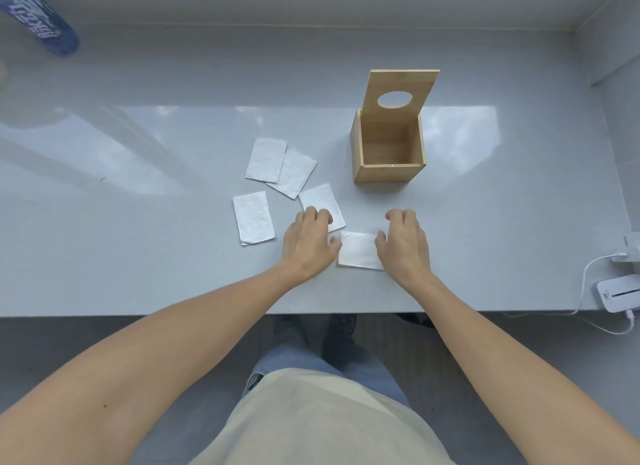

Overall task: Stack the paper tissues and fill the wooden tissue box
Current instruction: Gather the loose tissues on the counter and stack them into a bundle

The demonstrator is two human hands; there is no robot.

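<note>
Standing at the near edge of the counter (138, 274), I bracket a folded tissue (358, 251) between my two hands: my left hand (308, 243) rests curled at its left side, fingertips reaching onto a second tissue (320, 201) just beyond, while my right hand (403, 243) presses curled fingers at its right edge. Neither hand is clamped on anything that I can make out; both look loosely bent, palms down. I judge this the squaring-up of the first tissue, the stack barely begun. The next move, as I read it, calls for drawing the second tissue onto the first, edges matched. Further left lies a single tissue (254, 217), and beyond it an overlapping pair (280, 167). Past my right hand stands the wooden tissue box (388, 174), empty, its lid (401, 90) with the oval hole raised upright. The counter is pale, glossy and reflective; a white charger and cable (616, 293) sit at the right edge, a blue packet (41, 18) far left.
</note>
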